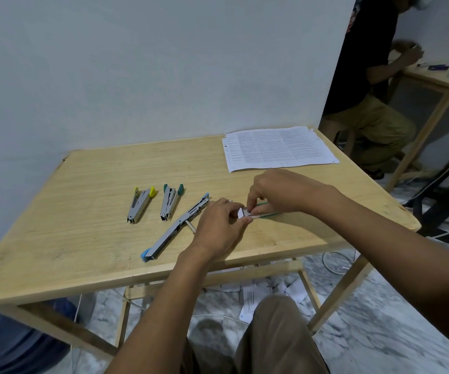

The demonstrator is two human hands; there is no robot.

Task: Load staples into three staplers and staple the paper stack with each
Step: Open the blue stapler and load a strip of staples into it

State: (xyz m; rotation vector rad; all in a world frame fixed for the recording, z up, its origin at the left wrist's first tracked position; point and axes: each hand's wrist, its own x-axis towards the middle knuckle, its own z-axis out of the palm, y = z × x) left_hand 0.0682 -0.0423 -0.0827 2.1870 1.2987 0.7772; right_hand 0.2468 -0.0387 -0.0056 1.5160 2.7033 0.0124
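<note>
Three staplers lie on the wooden table (88, 184). The yellow-tipped stapler (140, 203) is on the left and the green-tipped stapler (170, 201) is beside it. The blue-tipped stapler (174, 228) is swung fully open in a long line. Just right of it, my left hand (219, 225) and my right hand (274, 194) pinch a small white staple box (243, 213) between their fingertips, above a thin green-edged strip (268, 215) on the table. The printed paper stack (277, 148) lies at the far right corner.
A white wall rises behind the table. A blue water jug (7, 338) stands on the floor at the left. Paper scraps (272, 292) and cables litter the marble floor. Another person (366, 85) sits at a second table on the right.
</note>
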